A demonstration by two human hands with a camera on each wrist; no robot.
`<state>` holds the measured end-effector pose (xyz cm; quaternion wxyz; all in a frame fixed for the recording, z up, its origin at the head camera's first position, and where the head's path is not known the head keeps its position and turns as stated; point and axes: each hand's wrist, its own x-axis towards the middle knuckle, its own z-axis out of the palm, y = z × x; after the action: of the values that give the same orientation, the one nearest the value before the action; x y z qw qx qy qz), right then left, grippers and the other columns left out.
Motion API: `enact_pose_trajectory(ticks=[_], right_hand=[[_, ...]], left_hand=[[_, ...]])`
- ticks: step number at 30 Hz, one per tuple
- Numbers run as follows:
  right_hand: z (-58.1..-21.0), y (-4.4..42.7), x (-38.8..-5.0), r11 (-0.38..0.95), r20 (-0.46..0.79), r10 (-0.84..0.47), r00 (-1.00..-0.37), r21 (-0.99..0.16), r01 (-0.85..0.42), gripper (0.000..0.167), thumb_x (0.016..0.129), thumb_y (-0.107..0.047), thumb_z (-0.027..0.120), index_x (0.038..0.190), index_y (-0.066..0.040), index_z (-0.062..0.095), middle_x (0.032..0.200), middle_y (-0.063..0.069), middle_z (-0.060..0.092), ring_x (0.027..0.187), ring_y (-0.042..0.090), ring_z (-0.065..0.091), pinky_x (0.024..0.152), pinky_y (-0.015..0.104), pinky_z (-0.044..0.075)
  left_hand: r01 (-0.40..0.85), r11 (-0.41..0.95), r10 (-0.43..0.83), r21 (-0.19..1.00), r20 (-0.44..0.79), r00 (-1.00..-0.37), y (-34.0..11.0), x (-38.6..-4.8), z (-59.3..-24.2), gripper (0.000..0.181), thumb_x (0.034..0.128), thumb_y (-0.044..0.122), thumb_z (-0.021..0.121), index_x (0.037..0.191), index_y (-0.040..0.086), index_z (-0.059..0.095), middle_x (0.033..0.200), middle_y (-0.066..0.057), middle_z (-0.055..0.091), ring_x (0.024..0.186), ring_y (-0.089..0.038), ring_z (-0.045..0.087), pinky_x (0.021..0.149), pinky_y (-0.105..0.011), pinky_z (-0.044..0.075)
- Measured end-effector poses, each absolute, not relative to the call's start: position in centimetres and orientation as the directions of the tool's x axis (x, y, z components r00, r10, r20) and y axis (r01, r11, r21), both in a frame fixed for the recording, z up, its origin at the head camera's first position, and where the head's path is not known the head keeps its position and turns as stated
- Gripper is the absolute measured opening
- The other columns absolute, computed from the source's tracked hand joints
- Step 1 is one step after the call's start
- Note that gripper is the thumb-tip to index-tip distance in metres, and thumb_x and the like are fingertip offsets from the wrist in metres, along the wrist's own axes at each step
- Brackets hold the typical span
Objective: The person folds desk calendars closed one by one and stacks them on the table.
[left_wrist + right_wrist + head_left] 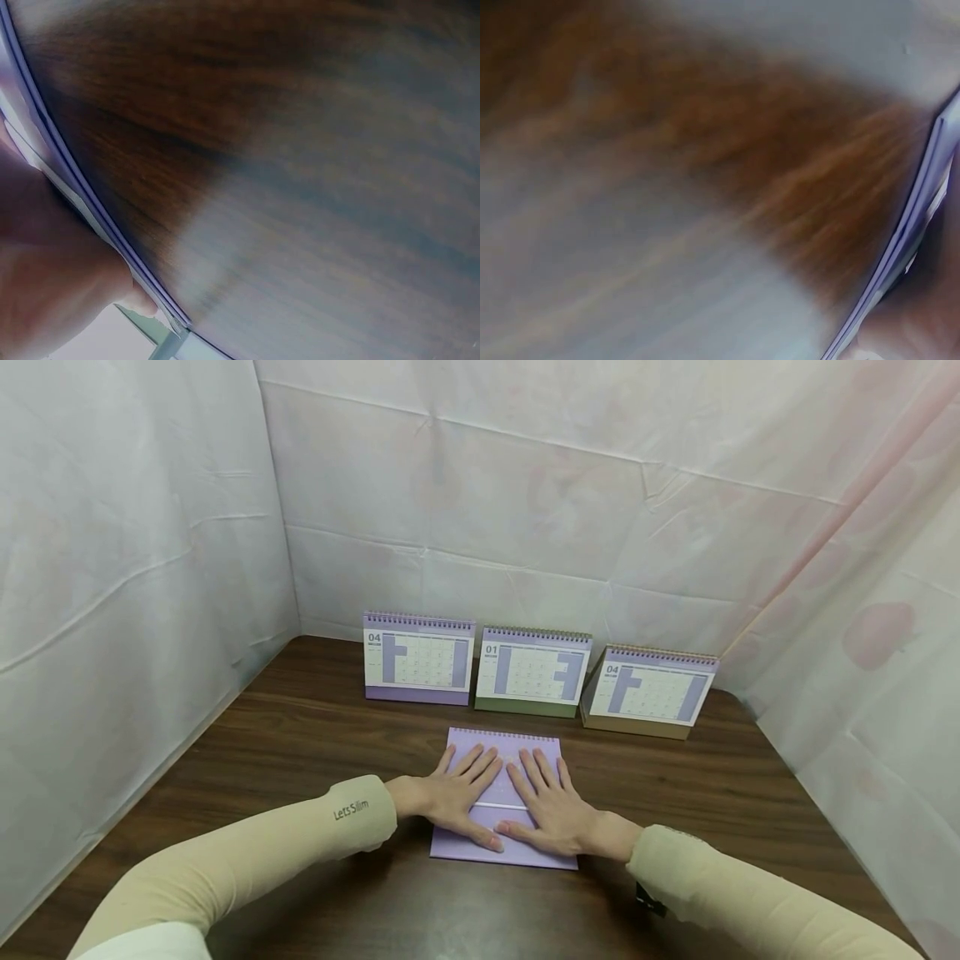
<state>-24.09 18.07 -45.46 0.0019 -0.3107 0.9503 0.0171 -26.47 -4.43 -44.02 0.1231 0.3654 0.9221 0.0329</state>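
A purple spiral-bound desk calendar (506, 852) lies flat on the wooden table, its coil along the far edge. My left hand (457, 797) rests on its left half with fingers straight and spread. On the right half lies my right hand (553, 814), also flat with fingers spread. The two thumbs nearly meet near the calendar's front edge. In the left wrist view the calendar's edge (97, 206) runs beside part of the left hand (60, 277). The right wrist view shows the calendar's edge (900, 240) next to part of the right hand (922, 315).
Behind stand three desk calendars in a row: one with a purple base (417, 660), one with a green base (532, 672) and one with a tan base (649, 692). Pale cloth (480, 485) hangs around the dark wooden table (315, 727).
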Motion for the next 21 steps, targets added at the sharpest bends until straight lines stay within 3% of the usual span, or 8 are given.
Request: enact_pose_trajectory(ticks=[21], right_hand=[[-45.43,18.12,-24.2,0.811,-0.033,-0.584,-0.811,0.005,-0.584,0.093,0.09,-0.075,0.027,0.156,-0.011,0.012,0.163,0.019,0.004,0.15,0.041,0.001,0.114,0.067,0.009]], left_hand=[[0.678,0.717,0.697,0.164,-0.199,-0.689,-4.54,-26.54,-43.92,0.123,0.0709,0.089,0.045,0.156,0.012,0.0,0.164,-0.007,-0.007,0.151,-0.029,-0.009,0.116,-0.064,-0.004]])
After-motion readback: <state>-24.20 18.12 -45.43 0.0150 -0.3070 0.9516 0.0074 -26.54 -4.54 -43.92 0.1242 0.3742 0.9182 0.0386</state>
